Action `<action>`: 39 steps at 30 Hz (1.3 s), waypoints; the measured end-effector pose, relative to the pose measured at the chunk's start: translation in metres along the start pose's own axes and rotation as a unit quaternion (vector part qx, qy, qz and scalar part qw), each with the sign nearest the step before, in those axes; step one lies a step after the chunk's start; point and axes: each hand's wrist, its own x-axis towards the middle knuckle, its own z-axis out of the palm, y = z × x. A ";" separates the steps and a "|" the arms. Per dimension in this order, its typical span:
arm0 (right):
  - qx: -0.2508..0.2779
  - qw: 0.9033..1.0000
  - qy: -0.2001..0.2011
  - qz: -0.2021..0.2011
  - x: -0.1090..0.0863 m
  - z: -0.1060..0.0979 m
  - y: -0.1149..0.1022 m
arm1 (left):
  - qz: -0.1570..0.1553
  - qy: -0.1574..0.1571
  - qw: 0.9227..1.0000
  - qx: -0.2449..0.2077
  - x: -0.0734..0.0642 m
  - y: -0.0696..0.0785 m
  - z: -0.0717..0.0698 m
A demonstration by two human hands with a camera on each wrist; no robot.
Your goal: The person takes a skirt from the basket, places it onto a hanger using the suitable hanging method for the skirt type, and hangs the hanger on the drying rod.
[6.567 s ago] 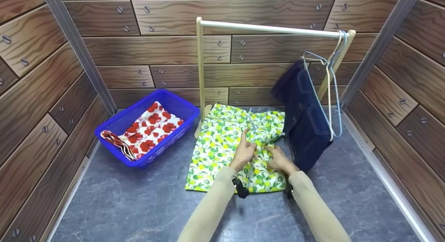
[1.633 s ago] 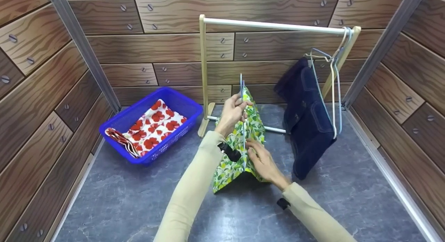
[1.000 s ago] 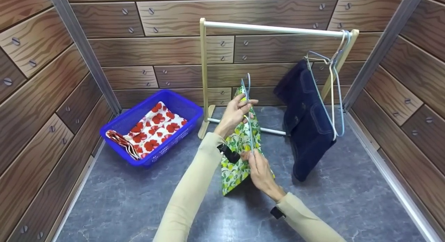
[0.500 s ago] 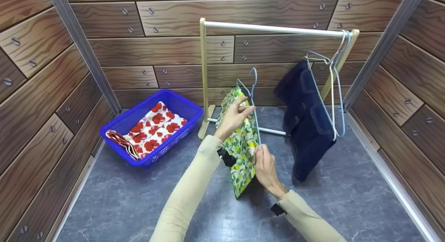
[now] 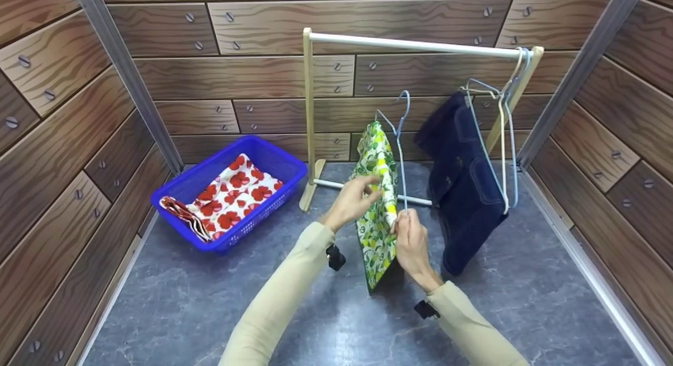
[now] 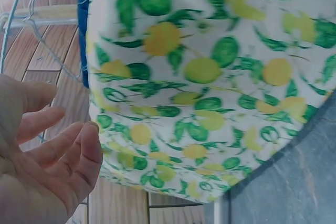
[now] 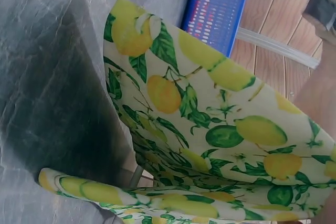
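Observation:
A white cloth with a lemon-and-leaf print (image 5: 376, 219) hangs folded over a light-blue wire hanger (image 5: 401, 145), whose hook points up. My right hand (image 5: 413, 242) pinches the hanger's near end together with the cloth's edge. My left hand (image 5: 351, 202) is at the cloth's left face, its fingers loosely bent. In the left wrist view the left hand (image 6: 50, 156) has its fingertips at the cloth's edge (image 6: 157, 98) without gripping it. The right wrist view shows the cloth (image 7: 210, 114) as two hanging layers, with the right fingers out of sight.
A wooden rack with a white rail (image 5: 410, 42) stands at the back. Dark denim (image 5: 465, 171) hangs on hangers at its right end. A blue basket (image 5: 247, 237) holding a red-flowered cloth (image 5: 236, 195) sits to the left. Plank-patterned walls surround the grey floor (image 5: 184, 303).
The lemon cloth first lay flat on the floor; it now hangs folded over the hanger. My left hand has left the hanger and come lower. My right hand has carried the hanger rightward.

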 end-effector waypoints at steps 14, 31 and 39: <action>0.000 1.000 0.017 0.004 0.011 -0.010 -0.048 | 0.032 -0.027 0.999 0.028 -0.034 -0.018 0.023; -0.004 0.999 0.049 -0.021 0.019 -0.015 -0.051 | 0.020 -0.087 0.995 0.032 -0.065 -0.023 0.057; -0.008 0.998 0.058 -0.004 0.017 -0.017 -0.051 | 0.028 -0.069 0.996 0.048 -0.074 -0.027 0.068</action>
